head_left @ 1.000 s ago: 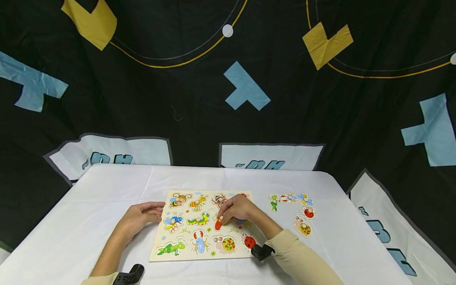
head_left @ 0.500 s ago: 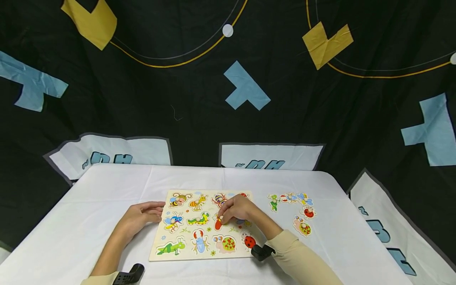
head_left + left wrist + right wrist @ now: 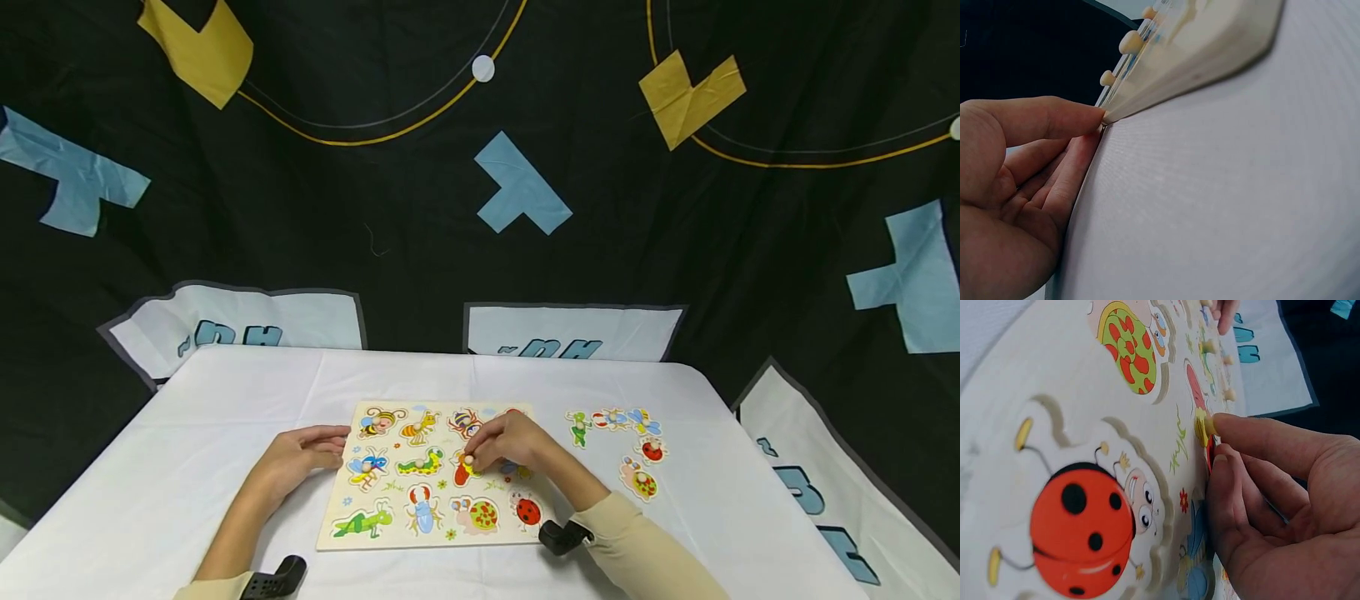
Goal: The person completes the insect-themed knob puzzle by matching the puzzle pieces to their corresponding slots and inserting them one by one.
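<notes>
A pale wooden peg puzzle board point(image 3: 400, 535) with insect pictures lies on the white table. At its left edge, my left hand point(image 3: 288, 467) rests with fingers extended; in the left wrist view the fingertips point(image 3: 1094, 117) touch that edge. My right hand point(image 3: 513, 442) is over the middle row, thumb and finger at the wooden knob point(image 3: 1210, 425) of a red-and-yellow insect puzzle piece point(image 3: 462, 473). That piece lies in or over its slot; the fingers partly cover it. Several knobbed pieces sit in the upper rows. A ladybug slot point(image 3: 1088, 525) shows in the right wrist view.
To the board's right, loose pieces lie on the tablecloth point(image 3: 720, 517): a green one point(image 3: 578, 428), a blue-winged one point(image 3: 643, 422), a ladybug point(image 3: 652, 450), a snail point(image 3: 640, 480) and others. A black cloth point(image 3: 420, 250) hangs behind the table.
The right hand has shifted slightly to the right, uncovering more of the red-and-yellow piece and its knob. The whole head view has shifted a little. The left hand stays at the board's edge.
</notes>
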The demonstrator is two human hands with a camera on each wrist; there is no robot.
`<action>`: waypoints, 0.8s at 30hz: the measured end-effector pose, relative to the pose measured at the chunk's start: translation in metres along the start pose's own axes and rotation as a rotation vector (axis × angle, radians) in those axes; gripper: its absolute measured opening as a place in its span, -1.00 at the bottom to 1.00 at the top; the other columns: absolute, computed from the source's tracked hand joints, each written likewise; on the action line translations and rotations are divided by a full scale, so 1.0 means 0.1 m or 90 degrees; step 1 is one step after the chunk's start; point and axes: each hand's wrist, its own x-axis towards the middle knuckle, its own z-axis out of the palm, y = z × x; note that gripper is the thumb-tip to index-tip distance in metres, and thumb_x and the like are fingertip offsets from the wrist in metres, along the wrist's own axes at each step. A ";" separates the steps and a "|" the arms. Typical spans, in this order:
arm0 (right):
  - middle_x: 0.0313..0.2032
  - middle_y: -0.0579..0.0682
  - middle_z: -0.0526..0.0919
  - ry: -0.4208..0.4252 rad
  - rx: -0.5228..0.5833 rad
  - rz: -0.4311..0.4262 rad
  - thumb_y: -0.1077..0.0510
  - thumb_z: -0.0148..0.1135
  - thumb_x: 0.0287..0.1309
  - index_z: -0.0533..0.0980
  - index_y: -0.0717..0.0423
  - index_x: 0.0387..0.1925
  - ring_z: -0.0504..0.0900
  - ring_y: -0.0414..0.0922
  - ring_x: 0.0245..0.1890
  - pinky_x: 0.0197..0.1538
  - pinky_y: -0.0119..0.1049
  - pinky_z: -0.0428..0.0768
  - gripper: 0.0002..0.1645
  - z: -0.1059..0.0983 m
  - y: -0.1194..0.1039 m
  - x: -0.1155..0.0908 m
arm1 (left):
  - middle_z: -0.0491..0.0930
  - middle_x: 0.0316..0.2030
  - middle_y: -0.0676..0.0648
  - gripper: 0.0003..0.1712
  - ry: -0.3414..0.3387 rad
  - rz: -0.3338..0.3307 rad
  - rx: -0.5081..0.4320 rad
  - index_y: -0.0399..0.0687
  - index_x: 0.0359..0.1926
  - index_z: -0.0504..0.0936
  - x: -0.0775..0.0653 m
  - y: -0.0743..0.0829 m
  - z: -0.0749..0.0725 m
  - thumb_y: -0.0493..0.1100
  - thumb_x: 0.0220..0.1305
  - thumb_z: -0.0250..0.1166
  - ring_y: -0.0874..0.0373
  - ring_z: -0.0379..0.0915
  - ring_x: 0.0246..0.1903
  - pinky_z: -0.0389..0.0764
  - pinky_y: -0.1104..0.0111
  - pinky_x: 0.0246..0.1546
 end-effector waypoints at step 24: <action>-0.47 -0.08 0.75 0.166 0.015 0.024 0.20 0.55 -0.08 0.75 0.17 -0.27 0.62 -0.13 -0.43 -0.29 -0.22 0.62 -0.74 -0.53 0.19 -0.25 | 0.76 -0.08 -0.04 -0.34 0.005 -0.014 -0.014 -0.18 0.28 0.59 -0.01 0.02 0.00 -0.25 0.10 0.46 0.26 0.64 -0.12 0.43 0.34 0.07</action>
